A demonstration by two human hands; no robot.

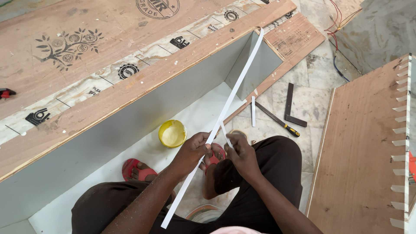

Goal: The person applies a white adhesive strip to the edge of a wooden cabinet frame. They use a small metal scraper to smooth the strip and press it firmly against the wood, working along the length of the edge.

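White edge strip (pixel 229 102) held in both hands above the yellow glue tub (pixel 172 133).

Left hand (pixel 193 149) is pinched on the strip, right hand (pixel 241 152) on a short offcut (pixel 225 133); the strip is best kept taut and untwisted.

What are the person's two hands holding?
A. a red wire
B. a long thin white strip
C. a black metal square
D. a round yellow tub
B: both the left hand and the right hand grip the long thin white strip, while the round yellow tub and the black metal square lie untouched on the floor.
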